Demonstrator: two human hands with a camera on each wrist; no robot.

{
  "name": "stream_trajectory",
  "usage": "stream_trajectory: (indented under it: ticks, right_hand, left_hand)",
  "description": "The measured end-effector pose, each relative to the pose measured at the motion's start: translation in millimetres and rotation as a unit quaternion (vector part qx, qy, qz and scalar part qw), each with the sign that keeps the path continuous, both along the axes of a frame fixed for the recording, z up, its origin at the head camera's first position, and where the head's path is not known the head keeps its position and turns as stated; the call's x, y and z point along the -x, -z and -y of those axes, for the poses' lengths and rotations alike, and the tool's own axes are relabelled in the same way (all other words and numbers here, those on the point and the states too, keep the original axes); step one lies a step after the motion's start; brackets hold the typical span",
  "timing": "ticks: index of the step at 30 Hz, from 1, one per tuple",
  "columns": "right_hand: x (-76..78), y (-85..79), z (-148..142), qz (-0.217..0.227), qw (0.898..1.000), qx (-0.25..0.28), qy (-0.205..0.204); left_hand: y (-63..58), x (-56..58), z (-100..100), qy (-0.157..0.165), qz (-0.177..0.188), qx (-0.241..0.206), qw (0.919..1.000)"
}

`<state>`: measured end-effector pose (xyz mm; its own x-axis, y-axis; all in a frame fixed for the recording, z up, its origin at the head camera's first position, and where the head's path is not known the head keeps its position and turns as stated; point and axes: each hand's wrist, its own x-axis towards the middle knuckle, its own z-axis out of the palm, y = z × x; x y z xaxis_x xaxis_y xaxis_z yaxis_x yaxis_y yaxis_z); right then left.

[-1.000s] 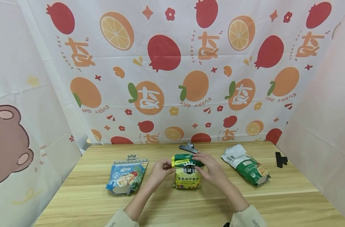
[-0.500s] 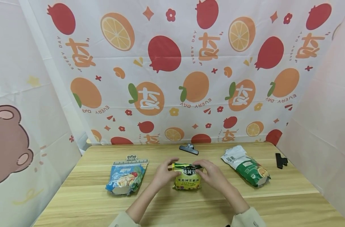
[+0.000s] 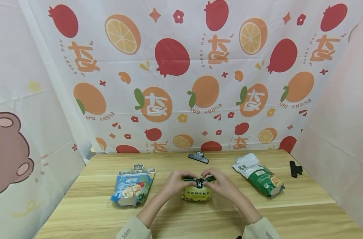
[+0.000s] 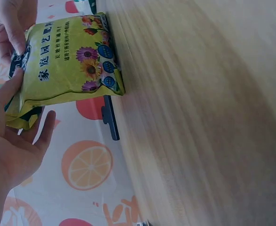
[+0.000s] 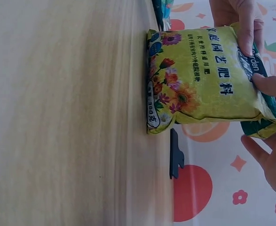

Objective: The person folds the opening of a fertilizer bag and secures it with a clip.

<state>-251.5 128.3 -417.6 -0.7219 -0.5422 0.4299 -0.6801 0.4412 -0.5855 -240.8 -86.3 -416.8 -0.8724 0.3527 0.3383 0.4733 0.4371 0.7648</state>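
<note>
A yellow and green fertilizer bag (image 3: 196,194), printed with flowers, stands upright on the table in front of me. Its green top is folded over. My left hand (image 3: 174,182) pinches the left end of the fold, thumb on the front face and fingers behind. At the right end, my right hand (image 3: 221,183) pinches it the same way. Both thumbs press on the dark label near the top in the right wrist view, where the bag (image 5: 208,75) shows its front. Behind the bag lies a black clip (image 3: 198,157), with nothing in its jaws.
On the left lies a blue food bag (image 3: 130,189) with a wide decorated clip (image 3: 137,170) across its top. A green and white bag (image 3: 260,176) lies at the right, beside another black clip (image 3: 295,169). A fruit-print curtain (image 3: 181,83) hangs behind the wooden table (image 3: 304,212).
The bag's top has been folded down, so the bag looks shorter. My left hand has moved right and inward, and both hands now pinch the fold closer together.
</note>
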Motion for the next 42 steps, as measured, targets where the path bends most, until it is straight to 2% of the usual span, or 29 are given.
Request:
stream_trajectory:
  ticks: [3, 8, 16, 21, 25, 30, 36, 42]
  right_hand:
    - [0.0, 1.2, -1, 0.037, 0.999, 0.0, -0.004]
    - [1.8, 4.6, -1, 0.057, 0.998, 0.009, 0.005]
    - [4.5, 9.1, 2, 0.042, 0.998, 0.03, 0.032]
    - [4.8, 10.2, 5, 0.056, 0.996, 0.058, 0.046]
    - [5.5, 10.8, 7, 0.055, 0.994, 0.08, 0.039]
    - [7.0, 11.3, 8, 0.03, 0.994, 0.103, 0.012]
    - [6.9, 11.0, 7, 0.036, 0.995, 0.093, 0.012]
    - [5.6, 9.3, 0, 0.064, 0.997, 0.045, 0.024]
  left_hand:
    - [1.5, 0.8, -1, 0.006, 0.003, -0.004, 1.0]
    - [4.8, 1.5, -2, 0.016, 0.009, -0.017, 0.9997]
    - [10.2, 3.1, -3, -0.006, 0.0, -0.038, 0.9993]
    - [12.3, 2.9, -5, -0.016, 0.004, -0.053, 0.9985]
    - [12.6, 2.2, -5, -0.024, 0.005, -0.059, 0.998]
    - [12.3, 1.1, -5, -0.029, 0.009, -0.064, 0.9975]
    - [11.3, 0.1, -6, -0.031, 0.009, -0.059, 0.9978]
    - [7.3, -1.5, 1, -0.011, 0.002, -0.025, 0.9996]
